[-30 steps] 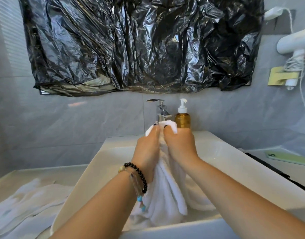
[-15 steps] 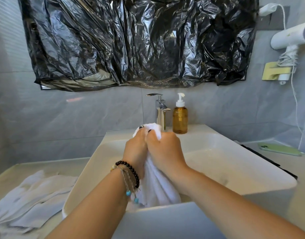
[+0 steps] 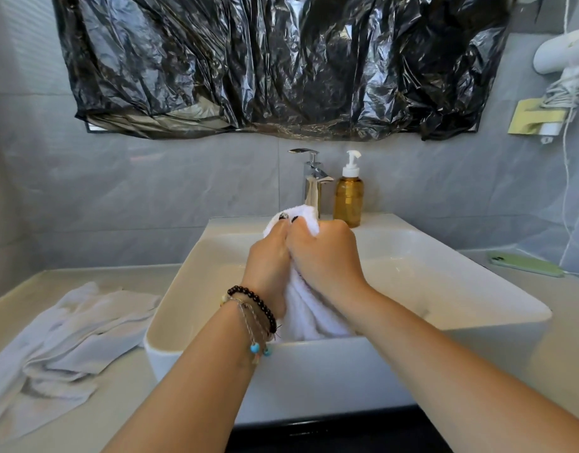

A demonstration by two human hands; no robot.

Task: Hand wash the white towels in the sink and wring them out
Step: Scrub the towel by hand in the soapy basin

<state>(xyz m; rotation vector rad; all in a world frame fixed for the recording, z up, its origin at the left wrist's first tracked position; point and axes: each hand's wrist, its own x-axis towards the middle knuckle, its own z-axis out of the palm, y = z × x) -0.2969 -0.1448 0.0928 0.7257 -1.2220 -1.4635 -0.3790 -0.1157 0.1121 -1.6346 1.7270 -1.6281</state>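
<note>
Now both hands sit lower against the faucet than a second ago, when their knuckles reached the pump bottle's shoulder; the white towel's top then covered the spout base and now shows just below it, and the grip is otherwise unchanged. The left hand point(image 3: 269, 263) and right hand point(image 3: 324, 256) press side by side, fingers curled tight around the white towel point(image 3: 311, 317), each clenched on the gathered cloth. The towel is bunched into a thick rope held above the sink point(image 3: 445, 289), near the basin's centre; its long axis runs from 12 o'clock, where a rounded end pokes out past the fingertips, down to 6 o'clock, where the loose folds hang behind the sink's front wall. Whether the lower end touches the basin floor cannot be told. The sink is a white rectangular vessel standing on a pale countertop point(image 3: 124, 403). At 9 o'clock from the sink a second white towel point(image 3: 62, 338) lies crumpled flat on the counter. At 12 o'clock stand a chrome faucet point(image 3: 314, 181) and, just beside it, an amber pump bottle point(image 3: 348, 197). At 3 o'clock a green phone point(image 3: 525, 264) lies on the counter. Grey tiles cover the wall, a black plastic sheet point(image 3: 281, 60) hangs above the faucet, and a white hair dryer point(image 3: 562, 57) is mounted at 2 o'clock.
</note>
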